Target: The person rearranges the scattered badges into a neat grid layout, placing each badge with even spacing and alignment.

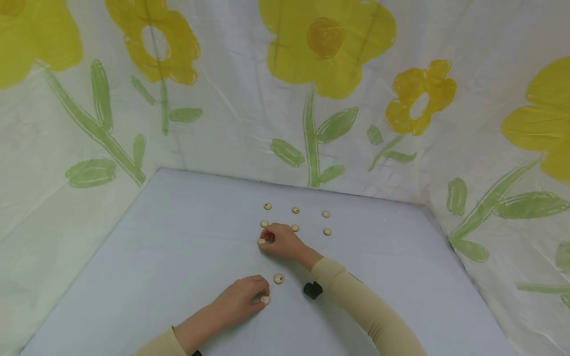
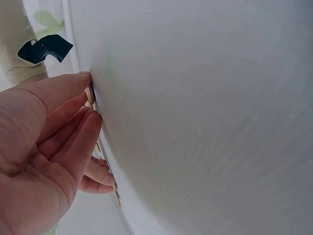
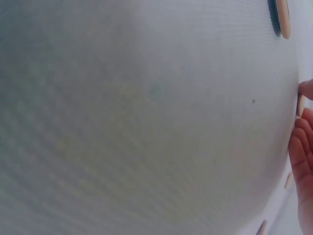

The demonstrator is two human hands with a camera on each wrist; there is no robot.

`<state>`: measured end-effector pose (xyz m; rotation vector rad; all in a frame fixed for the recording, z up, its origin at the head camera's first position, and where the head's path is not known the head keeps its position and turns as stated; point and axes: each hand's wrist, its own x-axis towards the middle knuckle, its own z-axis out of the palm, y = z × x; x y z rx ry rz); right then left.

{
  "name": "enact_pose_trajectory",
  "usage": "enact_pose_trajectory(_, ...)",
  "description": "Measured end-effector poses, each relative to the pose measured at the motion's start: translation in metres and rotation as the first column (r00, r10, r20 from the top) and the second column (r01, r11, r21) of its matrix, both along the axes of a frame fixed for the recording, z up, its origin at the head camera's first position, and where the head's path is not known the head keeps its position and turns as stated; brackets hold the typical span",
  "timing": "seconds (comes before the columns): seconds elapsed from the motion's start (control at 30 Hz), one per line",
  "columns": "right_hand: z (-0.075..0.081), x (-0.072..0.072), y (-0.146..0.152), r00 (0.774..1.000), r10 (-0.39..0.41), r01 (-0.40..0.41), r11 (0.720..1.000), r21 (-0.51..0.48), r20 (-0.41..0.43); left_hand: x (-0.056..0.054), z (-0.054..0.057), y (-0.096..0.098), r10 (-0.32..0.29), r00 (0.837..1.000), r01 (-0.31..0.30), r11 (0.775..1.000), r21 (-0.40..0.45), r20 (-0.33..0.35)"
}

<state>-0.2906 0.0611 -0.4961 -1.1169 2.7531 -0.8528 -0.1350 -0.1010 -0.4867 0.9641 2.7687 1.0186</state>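
Observation:
My right hand (image 1: 282, 241) reaches over the table and pinches a small round wooden disc (image 1: 261, 242) between thumb and fingers, close to the surface. Nearer the front, my left hand (image 1: 242, 299) holds another wooden disc (image 1: 264, 299) at its fingertips. In the left wrist view, the left thumb and fingers lie on either side of that disc (image 2: 89, 96), seen edge-on. A loose disc (image 1: 278, 279), pale with dark marks, lies flat between the two hands. At the right wrist view's edge, fingertips (image 3: 302, 134) show beside a disc; whose hand is unclear.
Beyond the right hand, several discs lie in two rows, among them a back-left disc (image 1: 267, 205) and a front-right disc (image 1: 327, 231). A pale cloth covers the table (image 1: 169, 247). Curtains (image 1: 236, 123) with painted yellow flowers enclose it. A black object (image 1: 313, 290) shows by the right wrist.

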Motion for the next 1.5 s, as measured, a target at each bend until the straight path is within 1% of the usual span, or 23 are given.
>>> enact_pose_trajectory(0.13, 0.000, 0.000, 0.000, 1.000, -0.002, 0.002, 1.000, -0.005, 0.001, 0.000, -0.001, 0.000, -0.004, 1.000, 0.004, 1.000, 0.001, -0.005)
enact_pose_trajectory(0.37, 0.000, 0.001, 0.001, 1.000, -0.014, 0.014, 1.000, 0.000, 0.008, -0.001, -0.001, 0.000, 0.001, 1.000, -0.001, 1.000, 0.000, 0.015)
enact_pose_trajectory(0.63, -0.004, 0.004, 0.009, 0.999, -0.023, 0.026, 0.997, -0.079, 0.036, 0.001, 0.000, 0.000, 0.001, 1.000, -0.001, 1.000, 0.006, 0.019)
enact_pose_trajectory(0.9, 0.000, 0.014, 0.020, 0.996, -0.050, 0.060, 0.986, -0.153, 0.071, 0.000, 0.003, 0.001, 0.006, 1.000, -0.006, 1.000, -0.007, 0.021)
enact_pose_trajectory(1.23, 0.000, 0.028, 0.035, 0.993, -0.031, 0.059, 0.966, -0.252, 0.114, -0.001, 0.002, 0.001, 0.005, 1.000, -0.005, 1.000, -0.004, 0.017)
enact_pose_trajectory(1.37, 0.002, 0.035, 0.040, 0.993, -0.032, 0.062, 0.959, -0.276, 0.112, -0.002, 0.001, 0.001, 0.012, 1.000, -0.012, 1.000, -0.005, 0.004)
enact_pose_trajectory(1.5, -0.001, 0.038, 0.046, 0.993, -0.036, 0.065, 0.959, -0.274, 0.112, -0.001, 0.001, 0.001, 0.007, 1.000, -0.007, 1.000, 0.012, -0.017)
